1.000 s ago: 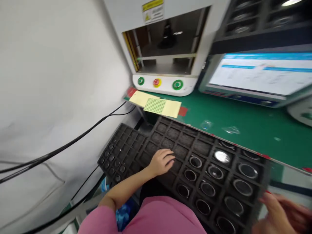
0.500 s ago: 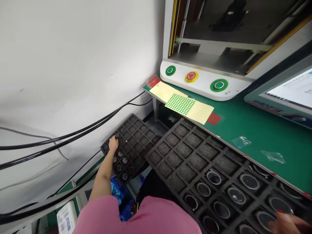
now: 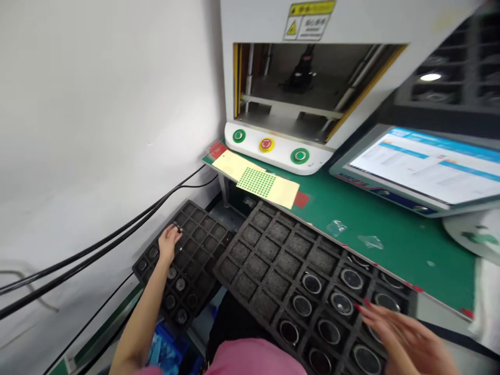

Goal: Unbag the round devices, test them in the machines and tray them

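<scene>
My left hand [image 3: 169, 244] is over the upper left part of the smaller black foam tray [image 3: 201, 237], its fingers closed round a small dark round piece [image 3: 177, 227]. Several round pieces lie in that tray's lower left pockets. To the right, the larger black foam tray [image 3: 250, 268] has bare pockets on its left and round lens-like discs [image 3: 312, 283] with pale rims on its right. Above those discs hovers my right hand [image 3: 408, 333], slightly blurred, fingers stretched forward and red nails showing; no object can be seen in it.
Behind the trays, a green bench [image 3: 332, 208] bears a machine with a white button panel [image 3: 281, 153], a monitor [image 3: 425, 166] and a yellow sheet with green dots [image 3: 255, 182]. Black cables [image 3: 156, 205] run along the wall. Blue bags [image 3: 162, 351] are low down.
The view has shifted, showing more of the machine and monitor. My left hand has moved to another pocket up the tray, and my right hand has come further into view over the discs.
</scene>
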Demonstrator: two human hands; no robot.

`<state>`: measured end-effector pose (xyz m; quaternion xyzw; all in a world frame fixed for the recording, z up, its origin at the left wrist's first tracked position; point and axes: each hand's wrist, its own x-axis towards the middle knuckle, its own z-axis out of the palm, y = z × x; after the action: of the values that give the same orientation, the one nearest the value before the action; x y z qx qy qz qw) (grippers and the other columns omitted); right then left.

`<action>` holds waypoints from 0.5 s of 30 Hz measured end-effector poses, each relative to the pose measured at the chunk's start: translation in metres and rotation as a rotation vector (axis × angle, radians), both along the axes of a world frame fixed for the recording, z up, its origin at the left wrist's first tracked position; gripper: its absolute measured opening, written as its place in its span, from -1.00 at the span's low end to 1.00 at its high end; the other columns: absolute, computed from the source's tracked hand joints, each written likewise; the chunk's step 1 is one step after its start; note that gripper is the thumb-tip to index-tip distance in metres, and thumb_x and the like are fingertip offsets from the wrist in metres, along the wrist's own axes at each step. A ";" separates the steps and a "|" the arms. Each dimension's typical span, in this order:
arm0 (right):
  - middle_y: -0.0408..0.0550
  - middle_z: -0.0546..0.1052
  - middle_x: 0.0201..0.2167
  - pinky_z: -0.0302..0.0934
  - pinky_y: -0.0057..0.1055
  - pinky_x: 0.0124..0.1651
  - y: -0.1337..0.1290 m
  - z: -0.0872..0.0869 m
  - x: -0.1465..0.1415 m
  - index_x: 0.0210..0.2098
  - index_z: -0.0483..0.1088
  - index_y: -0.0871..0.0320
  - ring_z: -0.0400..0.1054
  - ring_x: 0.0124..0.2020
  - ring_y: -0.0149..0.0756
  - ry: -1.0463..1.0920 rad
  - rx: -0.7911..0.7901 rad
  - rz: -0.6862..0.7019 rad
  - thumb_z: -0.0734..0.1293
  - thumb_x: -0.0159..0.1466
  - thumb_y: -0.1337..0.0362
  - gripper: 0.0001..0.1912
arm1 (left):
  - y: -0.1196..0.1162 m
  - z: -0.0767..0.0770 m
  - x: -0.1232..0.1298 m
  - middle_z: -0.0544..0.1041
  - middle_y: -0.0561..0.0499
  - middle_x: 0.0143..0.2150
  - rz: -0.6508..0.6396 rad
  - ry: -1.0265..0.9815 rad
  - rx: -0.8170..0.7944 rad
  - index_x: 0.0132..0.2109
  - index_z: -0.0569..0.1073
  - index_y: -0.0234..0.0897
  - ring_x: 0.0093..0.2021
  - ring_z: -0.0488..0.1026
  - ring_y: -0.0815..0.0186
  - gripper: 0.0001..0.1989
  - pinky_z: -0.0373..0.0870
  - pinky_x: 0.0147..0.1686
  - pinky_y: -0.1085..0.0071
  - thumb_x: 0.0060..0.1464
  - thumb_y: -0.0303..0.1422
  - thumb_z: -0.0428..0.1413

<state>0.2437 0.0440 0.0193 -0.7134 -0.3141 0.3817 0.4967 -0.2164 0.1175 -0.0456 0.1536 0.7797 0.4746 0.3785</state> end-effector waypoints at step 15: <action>-0.07 0.29 0.16 0.49 -0.28 -0.01 0.051 0.063 -0.046 -0.01 0.31 -0.13 0.46 0.02 -0.30 0.274 0.526 0.481 0.42 0.21 0.42 -0.56 | -0.002 0.083 0.261 0.59 -0.08 -0.53 -0.956 -1.098 0.236 -0.21 0.63 -0.44 -0.56 0.53 0.31 -0.45 0.49 -0.53 0.50 -0.17 -0.01 0.38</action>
<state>0.1975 0.0948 0.0827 -0.4098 -0.4906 0.4857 0.5962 0.0446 0.1159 0.0373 0.2570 0.2695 0.3472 0.8607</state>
